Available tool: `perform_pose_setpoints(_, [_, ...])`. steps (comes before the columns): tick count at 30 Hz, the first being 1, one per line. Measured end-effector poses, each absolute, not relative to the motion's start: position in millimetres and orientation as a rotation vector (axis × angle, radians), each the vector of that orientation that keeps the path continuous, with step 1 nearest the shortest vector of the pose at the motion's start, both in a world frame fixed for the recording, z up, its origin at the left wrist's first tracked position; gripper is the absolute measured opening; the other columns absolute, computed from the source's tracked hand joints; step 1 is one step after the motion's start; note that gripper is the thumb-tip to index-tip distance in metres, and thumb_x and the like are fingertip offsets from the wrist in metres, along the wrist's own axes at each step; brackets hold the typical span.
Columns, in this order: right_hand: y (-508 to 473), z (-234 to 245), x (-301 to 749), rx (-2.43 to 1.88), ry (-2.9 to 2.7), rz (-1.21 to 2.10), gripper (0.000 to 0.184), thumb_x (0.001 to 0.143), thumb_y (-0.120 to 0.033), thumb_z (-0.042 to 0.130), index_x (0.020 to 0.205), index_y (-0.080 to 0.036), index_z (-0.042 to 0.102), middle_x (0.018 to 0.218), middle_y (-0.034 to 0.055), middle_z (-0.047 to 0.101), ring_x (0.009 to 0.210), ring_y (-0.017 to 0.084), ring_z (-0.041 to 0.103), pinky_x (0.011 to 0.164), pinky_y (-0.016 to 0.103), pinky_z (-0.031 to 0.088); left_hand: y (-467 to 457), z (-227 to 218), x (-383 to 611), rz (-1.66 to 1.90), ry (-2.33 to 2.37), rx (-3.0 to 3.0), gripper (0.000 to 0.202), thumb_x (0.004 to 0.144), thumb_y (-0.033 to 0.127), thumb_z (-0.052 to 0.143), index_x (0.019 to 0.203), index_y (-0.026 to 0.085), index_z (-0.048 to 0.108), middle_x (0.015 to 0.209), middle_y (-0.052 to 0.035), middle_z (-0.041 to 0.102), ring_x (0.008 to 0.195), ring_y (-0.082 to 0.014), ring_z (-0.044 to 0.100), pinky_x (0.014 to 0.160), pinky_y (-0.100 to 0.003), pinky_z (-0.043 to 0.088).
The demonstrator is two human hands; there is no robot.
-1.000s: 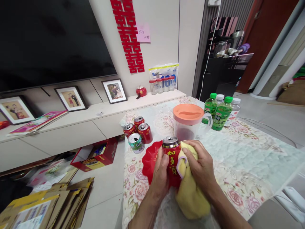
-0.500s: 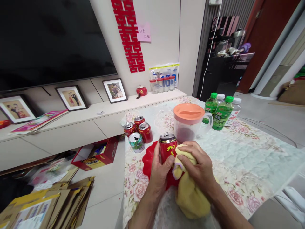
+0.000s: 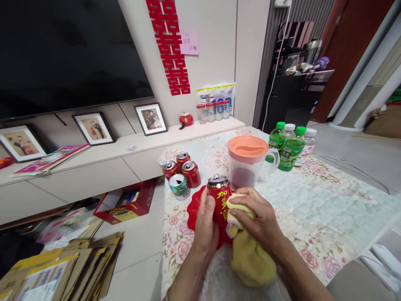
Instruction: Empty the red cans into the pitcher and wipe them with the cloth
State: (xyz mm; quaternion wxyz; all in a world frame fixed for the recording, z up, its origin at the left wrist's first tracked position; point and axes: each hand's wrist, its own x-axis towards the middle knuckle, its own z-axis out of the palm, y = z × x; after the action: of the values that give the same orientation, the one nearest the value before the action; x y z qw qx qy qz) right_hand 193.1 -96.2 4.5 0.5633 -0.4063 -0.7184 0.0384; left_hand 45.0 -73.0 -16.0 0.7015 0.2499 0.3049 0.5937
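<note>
A red drink can (image 3: 221, 204) with yellow characters is upright over a red scalloped dish (image 3: 193, 207). My left hand (image 3: 205, 223) is closed around the can's left side, the thumb along its near face. A yellow cloth (image 3: 252, 259) is bunched in my right hand (image 3: 258, 213), pressed against the right side of the can and hanging down toward me. Much of the dish is hidden under the can and hands. To the left stand three red cans (image 3: 191, 174) and a green-and-silver can (image 3: 179, 187), all with opened tops.
Just behind the can stands a clear pitcher (image 3: 242, 169) with an orange lid. Green-capped bottles (image 3: 292, 151) and white-capped ones are farther right on the flowered tablecloth (image 3: 316, 209). Beyond the table runs a white cabinet (image 3: 184, 133) with jars (image 3: 209, 113). Flattened cardboard (image 3: 84, 267) lies on the floor.
The can has turned so more of its yellow lettering faces me and shifted slightly left. My left thumb has drawn back leftward; the cloth has moved slightly left with my right hand.
</note>
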Motion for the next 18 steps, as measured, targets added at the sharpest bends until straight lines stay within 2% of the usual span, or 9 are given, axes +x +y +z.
perform_pose_setpoints(5, [-95.6,9.1,200.8,-0.934,-1.81,0.252,0.013,0.092,-0.02,0.075,0.103,-0.024,0.078,0.098,0.0058,0.073,0.094,0.019,0.073,0.078,0.03,0.061,-69.7,-15.5,44.6,1.359,0.638,0.496,0.065,0.085,0.058,0.08,0.137,0.021,0.065,0.144,-0.0126,0.07,0.142,-0.0339,0.058,0.118,-0.051,0.048])
perform_pose_setpoints(13, [-93.5,0.9,204.8,-1.021,-1.59,0.288,0.011,0.092,-0.023,0.076,0.102,-0.025,0.079,0.1,0.0052,0.074,0.096,0.02,0.072,0.085,0.032,0.06,-72.4,-6.6,42.6,1.148,0.591,0.435,0.06,0.08,0.064,0.081,0.114,0.015,0.078,0.118,-0.0143,0.082,0.131,-0.0401,0.066,0.112,-0.054,0.053])
perform_pose_setpoints(15, [-94.2,0.4,203.8,-1.057,-1.536,0.274,0.01,0.093,-0.024,0.075,0.102,-0.025,0.078,0.1,0.0051,0.073,0.097,0.02,0.072,0.086,0.033,0.059,-73.5,-5.8,43.2,1.12,0.617,0.438,0.062,0.077,0.064,0.084,0.113,0.014,0.079,0.118,-0.0144,0.082,0.131,-0.0404,0.066,0.112,-0.054,0.053])
perform_pose_setpoints(18, [-96.0,0.3,202.0,-1.114,-1.449,0.218,0.009,0.093,-0.024,0.074,0.101,-0.025,0.078,0.102,0.0057,0.073,0.098,0.02,0.072,0.085,0.034,0.059,-74.9,-7.7,45.8,1.144,0.612,0.464,0.061,0.074,0.061,0.087,0.115,0.017,0.078,0.127,-0.0123,0.079,0.134,-0.0391,0.064,0.113,-0.053,0.052])
